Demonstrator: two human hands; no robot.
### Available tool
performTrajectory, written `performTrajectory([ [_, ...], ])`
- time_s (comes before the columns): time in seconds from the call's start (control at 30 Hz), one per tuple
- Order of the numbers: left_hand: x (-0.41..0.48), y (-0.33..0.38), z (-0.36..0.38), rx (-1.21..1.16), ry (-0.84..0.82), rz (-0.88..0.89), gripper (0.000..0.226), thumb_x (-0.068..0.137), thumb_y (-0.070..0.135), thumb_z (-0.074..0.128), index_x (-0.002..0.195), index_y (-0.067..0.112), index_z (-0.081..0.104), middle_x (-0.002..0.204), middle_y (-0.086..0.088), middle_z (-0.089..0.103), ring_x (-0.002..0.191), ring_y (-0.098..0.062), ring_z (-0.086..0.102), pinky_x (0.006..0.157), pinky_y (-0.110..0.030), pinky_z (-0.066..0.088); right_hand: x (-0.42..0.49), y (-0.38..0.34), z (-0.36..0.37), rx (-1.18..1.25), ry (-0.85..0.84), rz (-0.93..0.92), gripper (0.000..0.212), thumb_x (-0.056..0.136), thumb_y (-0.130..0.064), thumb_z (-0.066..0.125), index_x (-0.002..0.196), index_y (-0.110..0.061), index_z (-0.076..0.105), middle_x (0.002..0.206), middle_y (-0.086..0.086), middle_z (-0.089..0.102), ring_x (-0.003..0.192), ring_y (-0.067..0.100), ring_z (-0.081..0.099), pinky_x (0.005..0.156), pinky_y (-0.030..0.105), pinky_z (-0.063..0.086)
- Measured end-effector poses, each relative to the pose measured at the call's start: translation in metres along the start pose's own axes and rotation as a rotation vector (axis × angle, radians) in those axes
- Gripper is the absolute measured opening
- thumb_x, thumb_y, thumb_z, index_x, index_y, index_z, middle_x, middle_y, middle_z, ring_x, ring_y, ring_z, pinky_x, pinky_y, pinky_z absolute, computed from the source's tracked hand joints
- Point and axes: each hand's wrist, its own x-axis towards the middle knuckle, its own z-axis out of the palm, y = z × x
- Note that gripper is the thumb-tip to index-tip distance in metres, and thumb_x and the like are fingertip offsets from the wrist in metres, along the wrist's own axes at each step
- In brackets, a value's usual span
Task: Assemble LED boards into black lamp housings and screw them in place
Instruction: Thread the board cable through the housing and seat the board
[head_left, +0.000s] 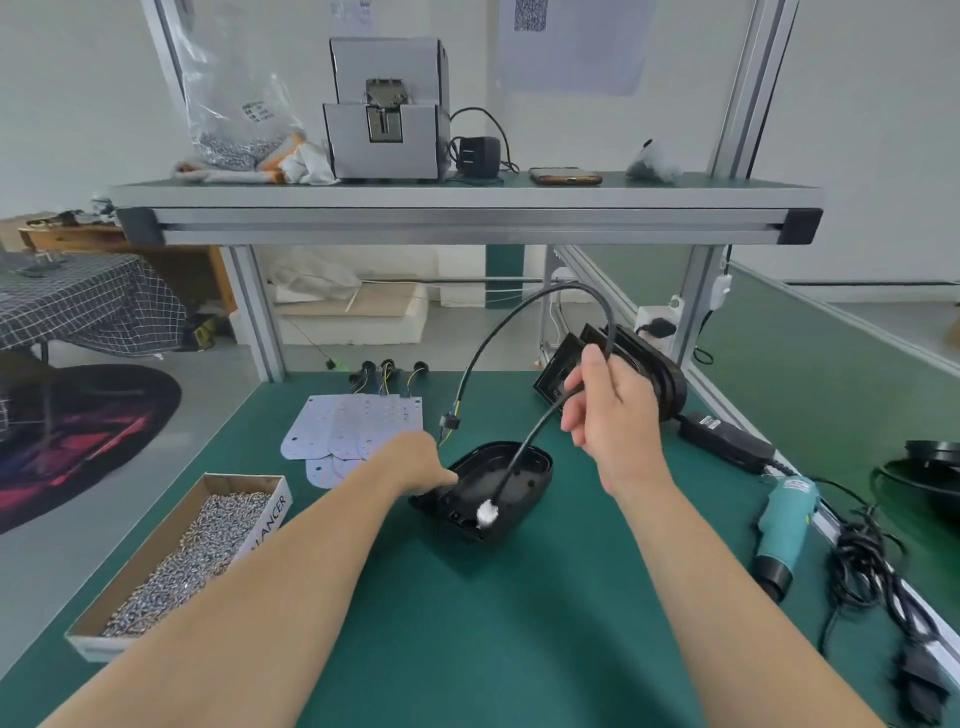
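Your left hand (415, 462) presses its fingers on the near-left rim of the housing (488, 491), which lies open side up mid-mat (467, 623). Your right hand (608, 410) pinches the black cable (524, 317) above it, white tip inside. LED boards (348, 426) lie behind-left, beside the screw box (176, 556).

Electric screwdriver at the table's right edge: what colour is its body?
Teal, with a black tip, on the electric screwdriver; head view.

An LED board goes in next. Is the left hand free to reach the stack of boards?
Probably yes, once it lets go: the left hand is steadying the black housing, and the LED boards lie just beyond it, uncovered.
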Motion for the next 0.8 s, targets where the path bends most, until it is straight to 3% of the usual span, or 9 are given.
performTrajectory([
  [0.13,-0.003,0.003,0.001,-0.109,-0.067,0.025,0.04,0.087,0.032,0.073,0.069,0.01,0.044,0.067,-0.004,0.042,0.062,-0.021,0.04,0.059,-0.029,0.033,-0.009,0.017,-0.001,0.067,0.015,0.119,0.041,0.105,-0.04,0.046,0.076,-0.012,0.056,0.048,0.003,0.057,0.037,0.012,0.041,0.038,0.019,0.033],
  [0.23,-0.009,0.006,0.001,-0.168,-0.084,0.075,0.044,0.087,0.018,0.069,0.062,0.015,0.033,0.061,-0.001,0.03,0.058,-0.02,0.028,0.056,-0.03,0.023,-0.01,0.018,-0.005,0.014,0.018,0.113,0.042,0.106,-0.039,0.045,0.076,-0.012,0.056,0.047,0.003,0.057,0.037,0.013,0.042,0.04,0.02,0.035],
  [0.4,-0.017,0.01,-0.003,-0.183,0.044,0.11,0.038,0.086,0.015,0.058,0.063,0.014,0.028,0.063,-0.004,0.033,0.062,-0.024,0.028,0.055,-0.032,0.021,-0.005,-0.004,-0.015,-0.172,-0.021,-0.031,0.042,0.106,-0.035,0.045,0.076,-0.01,0.059,0.047,0.005,0.06,0.036,0.014,0.045,0.043,0.021,0.042],
  [0.6,-0.024,0.017,-0.018,-0.224,0.187,0.171,0.033,0.088,0.016,0.056,0.065,0.011,0.034,0.064,-0.006,0.042,0.06,-0.024,0.035,0.056,-0.032,0.029,-0.013,-0.044,-0.018,-0.311,-0.273,-0.317,0.033,0.105,-0.032,0.051,0.08,-0.014,0.061,0.058,0.002,0.066,0.043,0.014,0.06,0.048,0.018,0.047],
  [0.73,-0.034,0.029,-0.024,-0.289,0.348,0.218,0.033,0.091,0.016,0.055,0.066,0.012,0.034,0.062,-0.004,0.041,0.057,-0.021,0.033,0.051,-0.031,0.027,-0.007,-0.063,-0.01,-0.21,-0.099,-0.274,0.032,0.102,-0.029,0.058,0.084,-0.004,0.066,0.062,0.005,0.068,0.051,0.015,0.068,0.05,0.025,0.056],
  [0.8,-0.039,0.033,-0.026,-0.304,0.443,0.229,0.036,0.092,0.016,0.055,0.064,0.014,0.032,0.061,-0.002,0.041,0.055,-0.018,0.034,0.048,-0.031,0.026,-0.005,-0.07,-0.01,-0.249,-0.089,-0.264,0.03,0.101,-0.026,0.06,0.084,-0.004,0.069,0.064,0.007,0.069,0.052,0.014,0.068,0.053,0.025,0.058],
])
